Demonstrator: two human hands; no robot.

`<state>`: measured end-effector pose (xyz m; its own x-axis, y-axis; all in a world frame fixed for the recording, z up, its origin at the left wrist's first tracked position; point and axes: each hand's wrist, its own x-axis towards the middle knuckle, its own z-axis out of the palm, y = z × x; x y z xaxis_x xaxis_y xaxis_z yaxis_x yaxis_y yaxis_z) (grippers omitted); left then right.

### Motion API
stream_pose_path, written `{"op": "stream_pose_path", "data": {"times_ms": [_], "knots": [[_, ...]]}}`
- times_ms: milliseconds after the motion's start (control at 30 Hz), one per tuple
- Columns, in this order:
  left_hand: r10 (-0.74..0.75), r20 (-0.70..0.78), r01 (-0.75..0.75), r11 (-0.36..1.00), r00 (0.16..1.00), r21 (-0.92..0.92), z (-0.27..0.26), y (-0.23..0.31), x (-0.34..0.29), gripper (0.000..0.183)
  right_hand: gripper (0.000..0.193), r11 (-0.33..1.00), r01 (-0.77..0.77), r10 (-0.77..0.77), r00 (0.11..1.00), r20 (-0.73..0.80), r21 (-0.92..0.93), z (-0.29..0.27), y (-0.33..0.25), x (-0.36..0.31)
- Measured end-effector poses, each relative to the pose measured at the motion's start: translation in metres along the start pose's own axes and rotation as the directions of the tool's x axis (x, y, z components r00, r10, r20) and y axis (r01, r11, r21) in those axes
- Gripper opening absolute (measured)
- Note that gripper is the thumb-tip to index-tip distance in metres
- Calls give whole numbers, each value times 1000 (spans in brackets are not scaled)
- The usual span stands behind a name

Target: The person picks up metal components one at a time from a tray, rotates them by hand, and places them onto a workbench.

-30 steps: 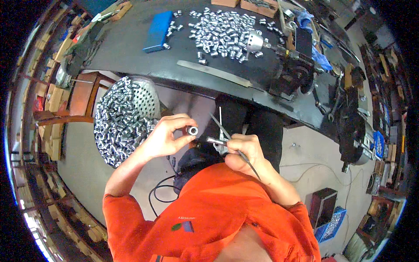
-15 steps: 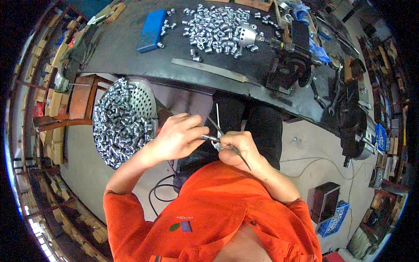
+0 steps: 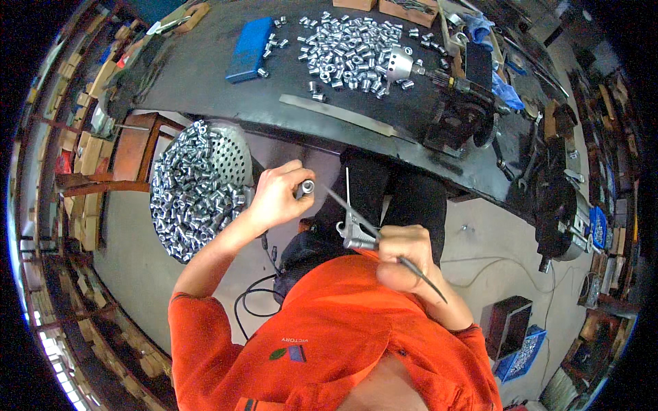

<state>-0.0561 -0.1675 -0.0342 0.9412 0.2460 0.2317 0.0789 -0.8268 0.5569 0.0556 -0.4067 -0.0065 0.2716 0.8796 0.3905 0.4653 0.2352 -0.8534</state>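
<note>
My left hand point(image 3: 281, 197) is closed around a small shiny metal sleeve point(image 3: 308, 186), whose round open end shows beyond the fingers. Apart from it and lower to the right, my right hand point(image 3: 406, 255) grips a long, slim dark file-like tool point(image 3: 425, 279) with pointed ends, slanting across the fist. At the same hand is a silver tool point(image 3: 359, 237) with a thin straight tube and a hook, like an air blow gun; the fingers hide how it is held. Left of my left hand, a perforated metal basket point(image 3: 231, 156) is heaped with similar sleeves point(image 3: 188, 198).
On the dark workbench point(image 3: 205, 92) lie a pile of metal sleeves point(image 3: 349, 51), a blue box point(image 3: 249, 49) and a flat metal strip point(image 3: 336, 114). A spindle with a silver perforated head point(image 3: 399, 65) stands right of the pile. Black cable point(image 3: 240, 301) loops on the floor.
My hands have drawn apart: the left has moved up with the sleeve, the right down and right with the dark tool. The silver tool shows more fully.
</note>
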Motion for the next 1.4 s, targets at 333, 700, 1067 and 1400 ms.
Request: {"op": "stream_pose_path", "data": {"times_ms": [333,700,1067,1400], "knots": [[163,13,-163,978,987,132,5,5,-2,31,28,996,-51,43,992,120,67,16,4,13],[138,147,-168,962,980,216,35,-22,61,26,19,990,-72,52,985,-162,-120,6,38,3],[-6,-197,30,992,980,119,17,-56,185,35,23,979,-189,159,946,-283,-82,5,46,-23],[-499,59,503,860,865,-90,-86,-118,-14,31,22,981,-196,190,949,-252,4,20,54,-21]]}}
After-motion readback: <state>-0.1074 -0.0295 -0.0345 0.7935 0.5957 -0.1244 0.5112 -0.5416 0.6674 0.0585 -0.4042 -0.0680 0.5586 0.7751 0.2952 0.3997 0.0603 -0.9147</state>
